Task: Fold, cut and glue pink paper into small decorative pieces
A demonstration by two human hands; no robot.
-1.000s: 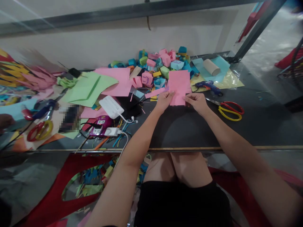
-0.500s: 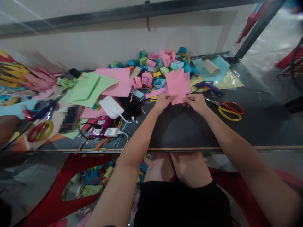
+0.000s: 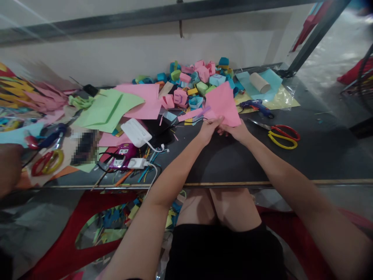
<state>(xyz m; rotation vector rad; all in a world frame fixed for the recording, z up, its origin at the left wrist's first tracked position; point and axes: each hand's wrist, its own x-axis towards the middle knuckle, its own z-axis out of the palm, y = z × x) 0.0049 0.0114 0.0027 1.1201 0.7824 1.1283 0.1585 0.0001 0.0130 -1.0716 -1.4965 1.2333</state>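
A sheet of pink paper (image 3: 223, 102) is held up over the dark table, its lower edge at my hands. My left hand (image 3: 212, 127) pinches the lower left corner between thumb and fingers. Close beside it, my right hand (image 3: 234, 131) has its fingers closed at the lower edge, partly hidden behind the paper. To the right lie scissors (image 3: 281, 134) with one red and one yellow handle, and a blue glue gun (image 3: 256, 107). Behind the sheet is a pile of folded paper pieces (image 3: 201, 76) in pink, blue, green and yellow.
Green sheets (image 3: 107, 111), a white power bank (image 3: 136, 132) and a purple power strip (image 3: 124, 155) lie to the left. A cardboard tube (image 3: 260, 83) rests at the back right. Another person's hand (image 3: 10, 167) is at the far left. The table edge (image 3: 233, 184) runs before my lap.
The pink sheet has turned and now leans leftward at the top. My two hands have come together at its lower edge. The other person's hand at far left has moved lower.
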